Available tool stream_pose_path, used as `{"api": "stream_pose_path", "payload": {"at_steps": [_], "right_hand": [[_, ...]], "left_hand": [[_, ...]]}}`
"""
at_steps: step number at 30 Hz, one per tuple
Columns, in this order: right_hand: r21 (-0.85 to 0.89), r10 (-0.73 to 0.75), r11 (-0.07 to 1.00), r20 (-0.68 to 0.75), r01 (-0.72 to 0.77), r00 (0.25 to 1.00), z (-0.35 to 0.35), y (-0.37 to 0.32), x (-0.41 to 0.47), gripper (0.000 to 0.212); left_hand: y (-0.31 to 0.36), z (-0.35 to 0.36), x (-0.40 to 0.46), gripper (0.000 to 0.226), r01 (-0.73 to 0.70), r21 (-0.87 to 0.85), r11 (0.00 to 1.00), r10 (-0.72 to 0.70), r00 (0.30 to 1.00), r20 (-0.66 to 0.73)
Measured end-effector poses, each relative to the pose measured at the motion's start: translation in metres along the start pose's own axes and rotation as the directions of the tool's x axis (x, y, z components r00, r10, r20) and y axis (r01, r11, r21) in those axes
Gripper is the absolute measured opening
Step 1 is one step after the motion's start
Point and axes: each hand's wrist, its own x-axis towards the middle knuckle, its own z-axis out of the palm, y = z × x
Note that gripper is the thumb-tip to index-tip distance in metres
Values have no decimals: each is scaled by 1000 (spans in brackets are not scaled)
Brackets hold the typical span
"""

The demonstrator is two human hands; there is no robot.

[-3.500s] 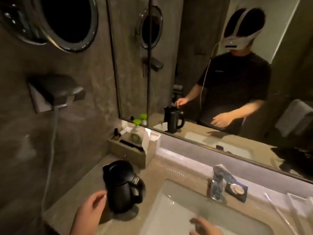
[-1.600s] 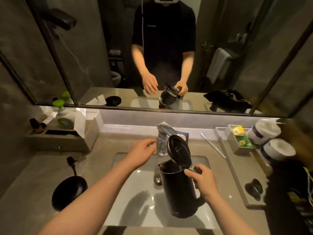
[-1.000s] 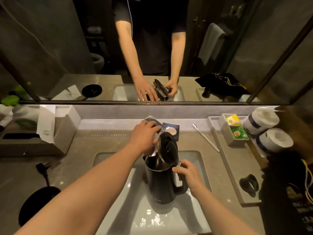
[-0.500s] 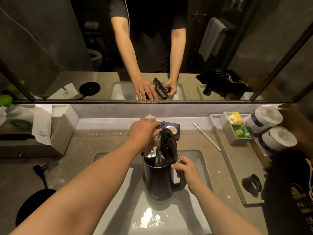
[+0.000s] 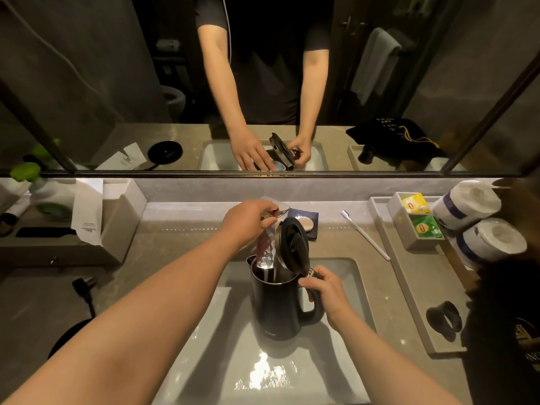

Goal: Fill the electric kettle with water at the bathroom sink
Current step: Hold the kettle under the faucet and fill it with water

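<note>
The kettle (image 5: 276,305) stands upright inside the sink (image 5: 210,331), directly under the tap (image 5: 267,244), with its lid (image 5: 292,244) swung open and standing up toward the back. A thin stream of water seems to fall from the spout into the opening. The right hand (image 5: 324,290) is closed around the top of the handle, with the thumb near the lid hinge. The left hand (image 5: 248,223) has its fingers curled over the tap lever, gripping it.

To do this step well, I think the kettle should stay straight under the stream, so that water goes in and does not run down the outside wall. The lever should be moved gently, because a strong flow can splash out. The water level inside is hidden from here, so the person needs to look in before closing the tap.

The kettle base (image 5: 67,337) and its plug (image 5: 83,285) lie on the counter at the left, well apart from the sink, and they should stay dry
</note>
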Motion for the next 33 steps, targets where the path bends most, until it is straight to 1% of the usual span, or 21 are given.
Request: {"api": "stream_pose_path", "payload": {"at_steps": [5, 8, 11, 17, 21, 27, 33], "right_hand": [[-17, 5, 1000, 9, -5, 1000, 2, -1, 1, 22], [-17, 7, 1000, 11, -7, 1000, 2, -1, 1, 23], [-19, 2, 1000, 8, -2, 1000, 2, -2, 0, 23], [-38, -7, 999, -3, 7, 1000, 1, -2, -2, 23], [-35, -13, 999, -3, 13, 1000, 2, -2, -2, 19], [-11, -10, 1000, 7, 10, 1000, 4, -5, -5, 27], [6, -13, 1000, 4, 13, 1000, 7, -8, -8, 26]], "left_hand": [[-5, 5, -4, 26, 12, -24, 1000, -12, 1000, 5], [-8, 8, -6, 32, 12, -43, 999, -12, 1000, 8], [-10, 12, -7, 34, 2, -46, 999, -2, 1000, 3], [-13, 17, -10, 44, 15, 3, 1000, -15, 999, -31], [-13, 16, -12, 48, 12, 9, 1000, -12, 1000, -18], [-11, 13, -15, 53, 7, -22, 1000, -7, 1000, -4], [-11, 12, -16, 56, 19, -21, 1000, -19, 1000, 14]]}}
